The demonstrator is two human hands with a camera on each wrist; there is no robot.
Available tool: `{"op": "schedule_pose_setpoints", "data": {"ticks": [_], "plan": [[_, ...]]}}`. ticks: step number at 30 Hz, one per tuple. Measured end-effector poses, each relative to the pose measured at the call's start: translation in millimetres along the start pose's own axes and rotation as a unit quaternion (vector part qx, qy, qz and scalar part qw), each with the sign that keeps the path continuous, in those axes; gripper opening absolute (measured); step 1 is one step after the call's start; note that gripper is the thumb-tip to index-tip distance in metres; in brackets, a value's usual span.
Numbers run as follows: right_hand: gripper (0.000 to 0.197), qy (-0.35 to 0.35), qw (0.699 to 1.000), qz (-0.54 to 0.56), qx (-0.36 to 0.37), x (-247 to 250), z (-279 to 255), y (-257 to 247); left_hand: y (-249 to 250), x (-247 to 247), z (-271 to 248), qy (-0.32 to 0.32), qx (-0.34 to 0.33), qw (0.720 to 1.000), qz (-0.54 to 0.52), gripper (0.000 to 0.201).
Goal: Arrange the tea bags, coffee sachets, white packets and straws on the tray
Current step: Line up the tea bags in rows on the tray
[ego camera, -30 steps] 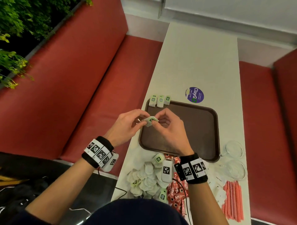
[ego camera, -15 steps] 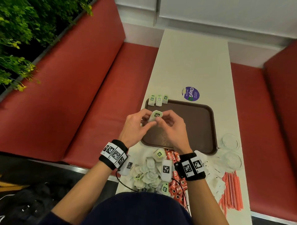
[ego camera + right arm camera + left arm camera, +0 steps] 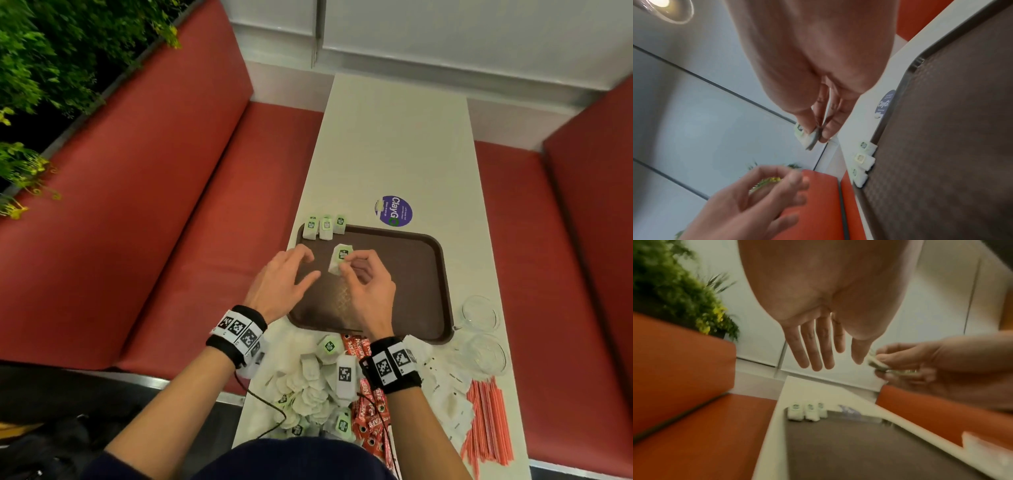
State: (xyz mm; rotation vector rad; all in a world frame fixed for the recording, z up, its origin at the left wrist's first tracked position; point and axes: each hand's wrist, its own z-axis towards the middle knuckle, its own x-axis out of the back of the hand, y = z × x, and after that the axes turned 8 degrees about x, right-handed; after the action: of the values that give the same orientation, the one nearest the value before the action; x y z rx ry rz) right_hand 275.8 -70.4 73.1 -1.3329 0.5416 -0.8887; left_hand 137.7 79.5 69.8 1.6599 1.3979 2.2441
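Three tea bags [image 3: 325, 226] already stand in a row at the far left corner of the tray [image 3: 411, 274], leaning on its rim, so we judge that the step in hand is to add the fourth one beside them. The right hand [image 3: 368, 291] pinches this bag [image 3: 339, 258] between thumb and fingertips and holds it above the tray, a little nearer to us than the row and just to its right. The left hand [image 3: 284, 284] is released, its fingers straight and spread, holding nothing; it hovers over the left edge of the tray, near the bag but apart from it. To do the step well, we think it is best to carry the bag to the free place at the right end of the row, with the green label turned up and to the far side like the others, and to lower it until its top leans on the rim before the pinch opens. The bag looks light and soft, so a quick release may let it fall flat or push its neighbour out of line; the free left hand can steady the row if needed. The pile [image 3: 308, 394] of other bags, the sachets [image 3: 368, 421], the packets [image 3: 445, 387] and the straws [image 3: 486, 421] lie on the table [image 3: 394, 137] at the near side, not yet on the tray.
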Motion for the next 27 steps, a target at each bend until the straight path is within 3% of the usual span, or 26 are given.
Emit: {"op": "schedule_pose_setpoints", "data": {"ticks": [5,13,16,20,27], "plan": [[0.012,0.01,0.993,-0.116,-0.026,10,38,56,-66,-5,32,0.0,-0.02,0.969,0.245,0.018],[0.016,-0.035,0.976,-0.21,-0.035,-16,111,128,-131,-16,83,-0.056,-0.035,0.928,0.368,0.023],[0.018,-0.044,0.973,-0.225,-0.036,-27,133,143,-136,-25,97,-0.104,-0.007,0.938,0.33,0.036],[0.023,-0.053,0.968,-0.239,-0.047,-38,146,162,-123,-48,107,-0.167,0.066,0.968,0.174,0.053],[0.025,-0.059,0.961,-0.27,-0.023,-45,150,179,-126,-76,113,-0.135,0.137,0.981,0.034,0.065]]}}
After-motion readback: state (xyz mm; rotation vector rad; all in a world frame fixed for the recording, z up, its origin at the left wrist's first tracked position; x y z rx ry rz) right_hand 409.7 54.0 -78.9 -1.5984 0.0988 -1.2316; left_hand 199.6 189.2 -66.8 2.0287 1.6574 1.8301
